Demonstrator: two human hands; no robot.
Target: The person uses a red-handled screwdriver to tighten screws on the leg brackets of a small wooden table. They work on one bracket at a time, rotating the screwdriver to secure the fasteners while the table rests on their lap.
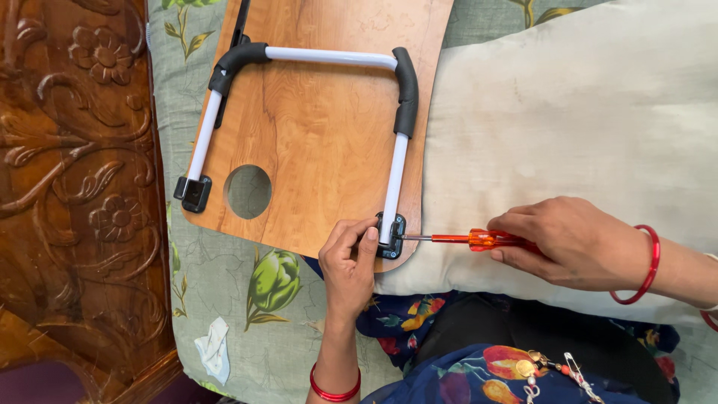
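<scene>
Orange and clear, the screwdriver (479, 239) lay almost level, its long axis running from the right hand (568, 243) toward the black bracket (391, 236) at the near corner of the wooden board (321, 127). The right hand was closed round the handle, with the thin shaft's tip touching the bracket's right side. The left hand (348, 262) was nearer — fingers curled, pinching the bracket and the foot of the white tube leg (394, 183). The board rested on the bed (217, 277), its right edge over a cream pillow (598, 112).
</scene>
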